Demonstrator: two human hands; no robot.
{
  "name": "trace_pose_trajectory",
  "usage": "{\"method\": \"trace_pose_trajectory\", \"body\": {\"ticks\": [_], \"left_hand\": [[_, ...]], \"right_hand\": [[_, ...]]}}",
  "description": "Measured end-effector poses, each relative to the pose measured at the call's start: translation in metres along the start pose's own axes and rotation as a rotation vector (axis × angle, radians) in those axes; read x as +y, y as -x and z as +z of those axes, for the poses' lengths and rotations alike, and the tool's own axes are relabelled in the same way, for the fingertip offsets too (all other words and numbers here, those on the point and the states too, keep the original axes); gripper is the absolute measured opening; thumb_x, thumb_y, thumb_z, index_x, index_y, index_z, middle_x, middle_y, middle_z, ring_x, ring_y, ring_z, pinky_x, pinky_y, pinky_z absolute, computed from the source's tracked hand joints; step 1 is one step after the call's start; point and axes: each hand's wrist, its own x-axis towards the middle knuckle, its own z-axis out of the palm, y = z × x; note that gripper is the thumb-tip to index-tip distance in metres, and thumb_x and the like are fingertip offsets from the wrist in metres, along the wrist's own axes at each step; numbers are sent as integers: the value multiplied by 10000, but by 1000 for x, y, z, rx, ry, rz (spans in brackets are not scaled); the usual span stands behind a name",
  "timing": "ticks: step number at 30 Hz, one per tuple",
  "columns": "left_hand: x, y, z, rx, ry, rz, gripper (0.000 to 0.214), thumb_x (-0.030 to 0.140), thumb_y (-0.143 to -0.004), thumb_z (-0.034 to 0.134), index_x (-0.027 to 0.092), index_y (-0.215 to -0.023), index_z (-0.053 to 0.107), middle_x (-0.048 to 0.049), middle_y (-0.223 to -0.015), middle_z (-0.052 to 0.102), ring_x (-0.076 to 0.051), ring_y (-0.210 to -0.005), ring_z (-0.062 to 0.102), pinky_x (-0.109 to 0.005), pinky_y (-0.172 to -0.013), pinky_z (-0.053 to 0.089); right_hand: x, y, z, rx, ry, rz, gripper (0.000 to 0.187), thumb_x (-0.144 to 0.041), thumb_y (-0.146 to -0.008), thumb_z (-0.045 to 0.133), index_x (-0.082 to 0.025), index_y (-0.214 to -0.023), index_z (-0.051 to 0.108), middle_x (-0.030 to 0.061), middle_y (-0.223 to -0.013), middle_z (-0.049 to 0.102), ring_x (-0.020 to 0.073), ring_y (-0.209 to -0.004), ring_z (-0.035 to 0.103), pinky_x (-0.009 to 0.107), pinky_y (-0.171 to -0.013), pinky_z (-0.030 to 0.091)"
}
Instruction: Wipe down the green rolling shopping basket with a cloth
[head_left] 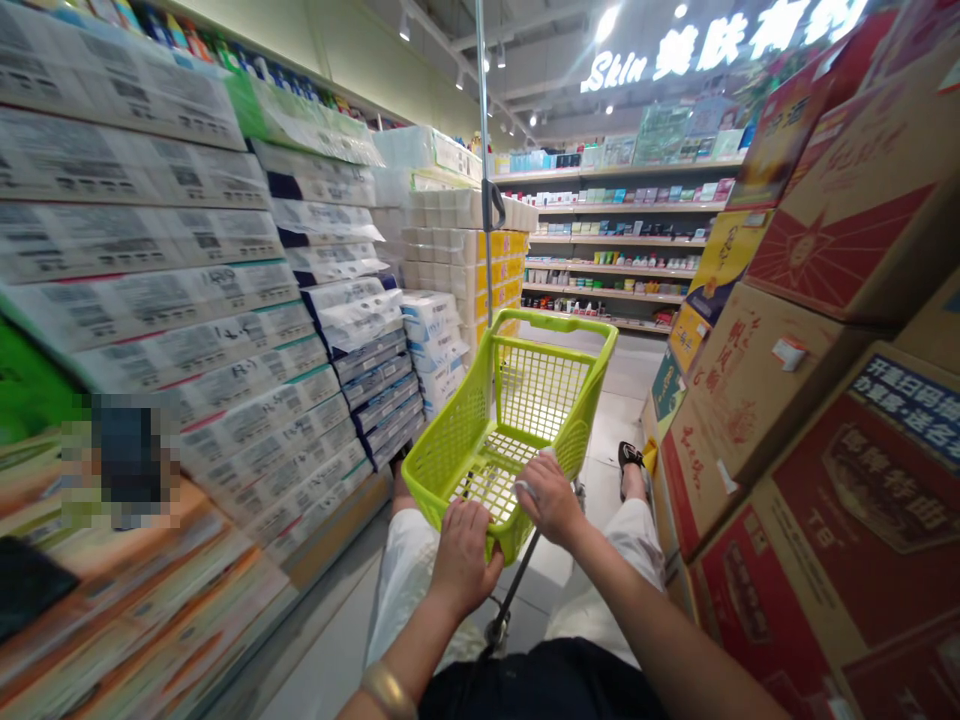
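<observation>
A lime-green plastic shopping basket (525, 400) on a wheeled frame stands in the aisle in front of me, with nothing inside it. My left hand (463, 560) is closed over the near rim of the basket. My right hand (551, 497) grips the same rim a little further right, fingers curled round it. A gold bracelet sits on my left wrist. My legs in white trousers and one sandalled foot (628, 457) show below the basket.
Stacked packs of tissue and paper goods (225, 330) line the left side of the narrow aisle. Cardboard cartons (825, 330) with red print are piled on the right. Shelves of bottles (615, 240) stand at the far end. A metal pole (484, 160) rises behind the basket.
</observation>
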Motion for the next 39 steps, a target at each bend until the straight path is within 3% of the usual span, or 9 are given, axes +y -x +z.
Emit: {"method": "trace_pose_trajectory", "body": {"ticks": [4, 12, 16, 20, 23, 29, 32, 36, 39], "left_hand": [[4, -1, 2, -17, 3, -25, 228, 206, -685, 541, 202, -896, 453, -56, -879, 539, -247, -909, 521, -485, -981, 406], [2, 0, 2, -5, 0, -1, 254, 205, -692, 528, 196, -935, 456, -68, -894, 553, -261, -911, 540, -501, -960, 420], [2, 1, -1, -18, 4, -2, 238, 198, -695, 534, 201, -918, 452, -59, -885, 546, -250, -907, 536, -497, -971, 417], [4, -1, 0, -33, 4, -23, 246, 206, -688, 546, 198, -914, 450, -60, -895, 537, -252, -925, 523, -496, -985, 406], [5, -1, 1, -33, 4, -35, 244, 199, -676, 542, 202, -900, 445, -62, -894, 534, -259, -930, 522, -498, -979, 406], [3, 1, -2, -20, 10, 5, 214, 217, -705, 524, 198, -905, 449, -63, -873, 543, -254, -886, 539, -493, -950, 420], [3, 2, -3, -22, -4, -3, 238, 200, -683, 536, 200, -906, 453, -61, -881, 549, -252, -900, 536, -488, -969, 413], [6, 1, -1, -25, -8, -19, 233, 201, -681, 543, 204, -897, 455, -61, -887, 547, -254, -922, 534, -487, -979, 409], [8, -1, 1, -16, -2, -32, 232, 192, -677, 539, 203, -895, 463, -66, -892, 554, -257, -930, 536, -484, -976, 410]], "right_hand": [[20, -12, -2, 106, 11, 146, 187, -250, -916, 395, -223, -801, 540, 29, -800, 564, 195, -877, 509, 443, -1049, 322], [-35, 20, 15, 40, -52, 25, 97, -218, -868, 452, -220, -858, 548, 36, -870, 575, 205, -986, 502, 446, -1075, 282], [-6, 5, 2, -18, -25, -16, 125, -230, -883, 446, -224, -819, 553, 25, -798, 568, 190, -876, 514, 413, -1021, 350], [19, -11, -2, 100, 0, 129, 172, -240, -907, 413, -221, -796, 544, 29, -796, 563, 194, -874, 511, 435, -1042, 327], [2, -2, 7, 138, -17, 166, 162, -228, -901, 418, -218, -797, 542, 29, -816, 564, 195, -907, 514, 454, -1079, 275], [-40, 24, 15, 25, -59, 10, 90, -218, -870, 469, -224, -877, 558, 30, -880, 586, 203, -1007, 504, 438, -1088, 264], [-21, 13, 4, -28, -28, -32, 86, -226, -868, 477, -227, -837, 558, 23, -817, 574, 193, -902, 518, 411, -1041, 323], [11, -6, -4, 73, -11, 100, 160, -234, -895, 418, -223, -791, 539, 24, -777, 552, 193, -839, 506, 425, -1012, 346], [4, -3, 4, 156, -29, 169, 159, -220, -887, 406, -224, -806, 543, 32, -817, 563, 202, -899, 509, 463, -1057, 295]]}}
